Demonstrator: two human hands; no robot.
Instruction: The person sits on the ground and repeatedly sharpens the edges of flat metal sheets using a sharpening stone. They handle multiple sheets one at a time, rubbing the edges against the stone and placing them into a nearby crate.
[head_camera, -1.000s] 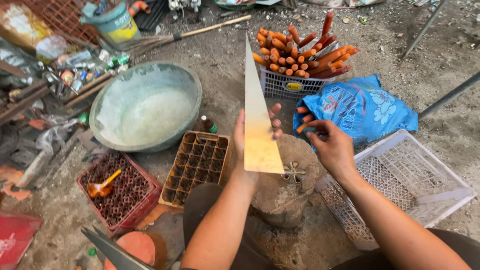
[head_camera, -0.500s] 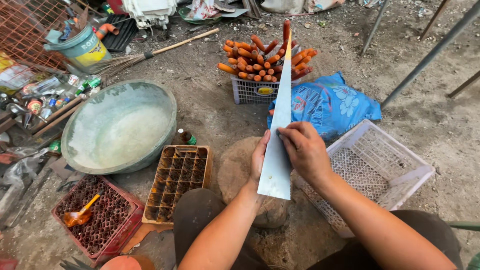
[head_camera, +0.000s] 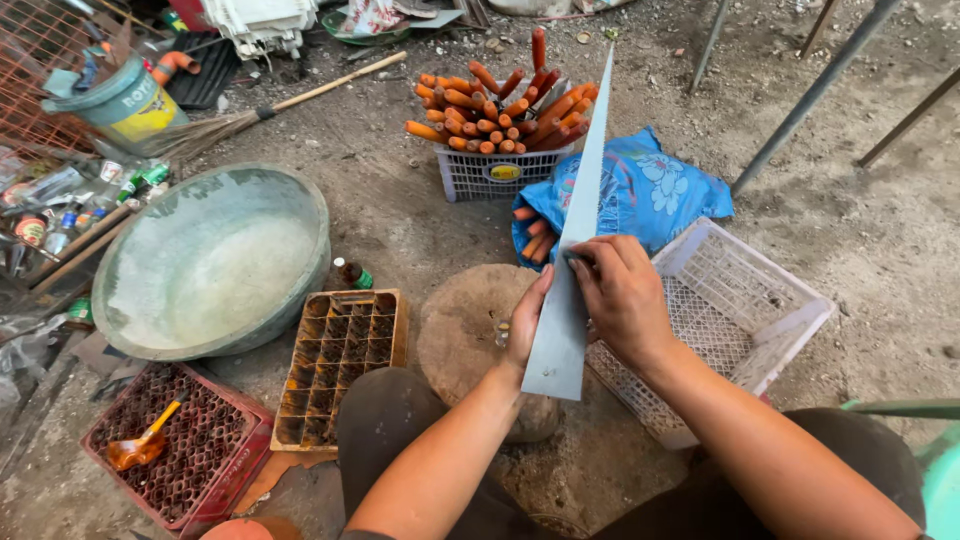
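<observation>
Tapered grey sheet (head_camera: 575, 250) between left hand (head_camera: 528, 320) and right hand (head_camera: 622, 295)

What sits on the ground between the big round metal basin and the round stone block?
In the head view: a honeycomb wooden tray and a small green-capped bottle.

The long grey sheet (head_camera: 572, 262) is thin and flat, wide at the near end and coming to a sharp point at the far end. It stands tilted up, point away, above the round stone block (head_camera: 470, 325). Both hands hold it by its wide part.
</observation>
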